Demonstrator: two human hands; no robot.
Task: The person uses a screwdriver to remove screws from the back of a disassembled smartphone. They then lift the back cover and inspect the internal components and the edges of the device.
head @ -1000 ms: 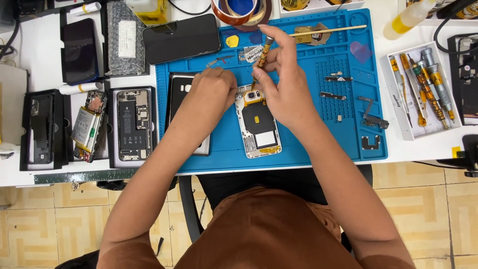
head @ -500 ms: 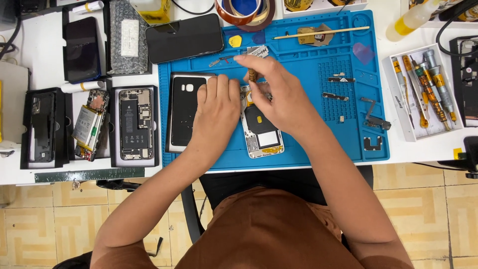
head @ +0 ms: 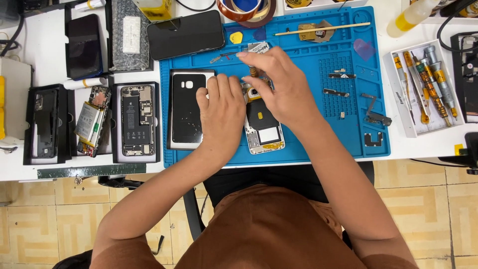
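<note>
My left hand (head: 222, 112) presses flat on the opened white phone (head: 262, 130), lying lengthwise toward the bench's near edge, while my right hand (head: 282, 87) pinches a small brown-handled screwdriver (head: 254, 72) at its far end.

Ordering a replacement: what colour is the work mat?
Blue, clearest in the head view: work mat.

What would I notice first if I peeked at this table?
Two hands in the middle: the left hand steadies an opened phone on a bright blue mat, and the right hand pinches a small screwdriver over the phone's top end. At the right edge, a white tray holds more screwdrivers.
</note>
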